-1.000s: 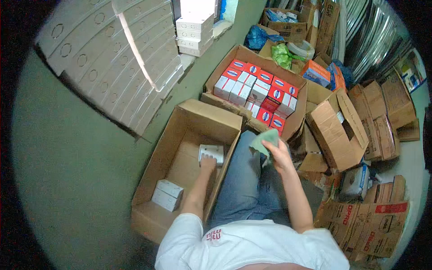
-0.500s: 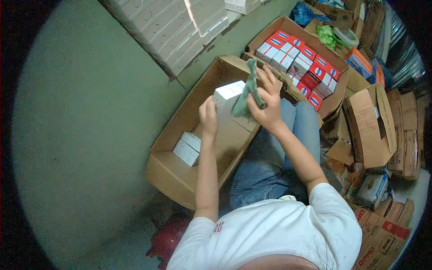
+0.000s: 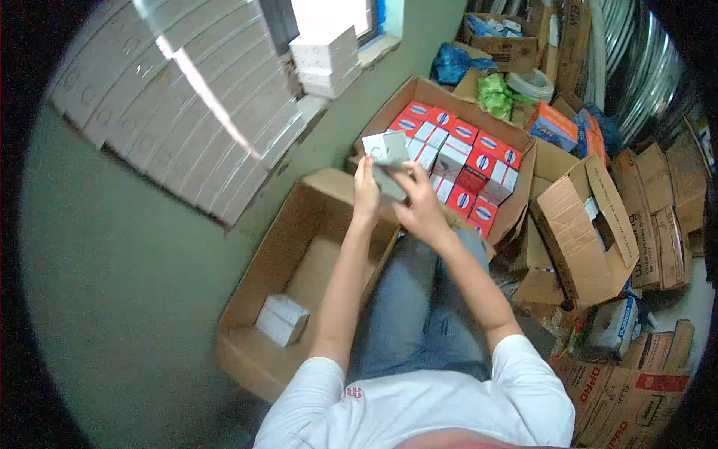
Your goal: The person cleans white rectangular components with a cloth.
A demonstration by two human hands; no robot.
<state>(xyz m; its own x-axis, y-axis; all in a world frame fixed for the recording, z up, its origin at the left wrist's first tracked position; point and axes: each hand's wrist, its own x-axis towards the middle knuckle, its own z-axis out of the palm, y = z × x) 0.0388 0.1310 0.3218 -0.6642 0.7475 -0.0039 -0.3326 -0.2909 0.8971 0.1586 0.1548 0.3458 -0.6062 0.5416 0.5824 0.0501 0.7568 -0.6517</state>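
Observation:
A white box with a round mark is held up in front of me, and my left hand grips its near left side. On the box's right side, my right hand presses a grey-green cloth against it, fingers bent around the cloth and partly blurred. Below and to the left stands a long open cardboard box, with small white boxes at its near end. Just behind my hands, an open carton holds several red and white boxes.
White boxes are stacked along the wall, with more white boxes on the window sill. At the right lie an opened carton, flattened cardboard, a green bag, a blue bag and shiny coils.
The view has shifted, showing more of the window and wall stack. The white box is tilted differently, and the cloth has come flat against it with my right hand closer in.

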